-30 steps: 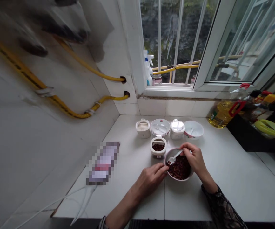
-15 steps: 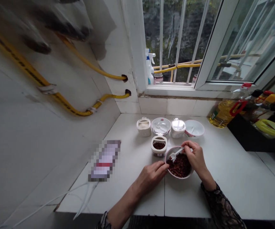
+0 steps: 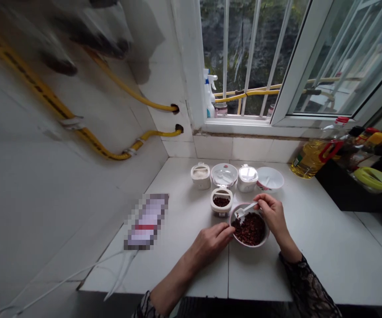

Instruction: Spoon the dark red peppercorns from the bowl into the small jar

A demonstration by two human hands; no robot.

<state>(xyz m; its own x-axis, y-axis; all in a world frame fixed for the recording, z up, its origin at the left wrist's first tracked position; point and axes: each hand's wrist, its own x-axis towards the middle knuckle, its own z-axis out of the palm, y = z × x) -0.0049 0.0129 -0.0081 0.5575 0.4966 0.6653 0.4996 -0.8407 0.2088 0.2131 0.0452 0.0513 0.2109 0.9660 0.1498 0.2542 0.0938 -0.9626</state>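
My right hand pinches the handle of a small white spoon over a bowl. The spoon's head is inside the bowl, near its back left, with a few dark bits on it. The white bowl with a pinkish rim holds dark red dried spice, probably peppercorns. My left hand grips the bowl's left rim, the thumb partly hidden. Just behind stands a spice jar with its lid up and similar dark spice in it.
Behind are a jar of pale powder, a white bowl, a lidded white jar and another bowl. An oil bottle and a black condiment box stand right. A blurred-out device with a cable lies left.
The spoon has shifted slightly and its head shows more plainly, with fewer dark bits about it. My right hand has moved a little; my left hand stays on the bowl's rim.
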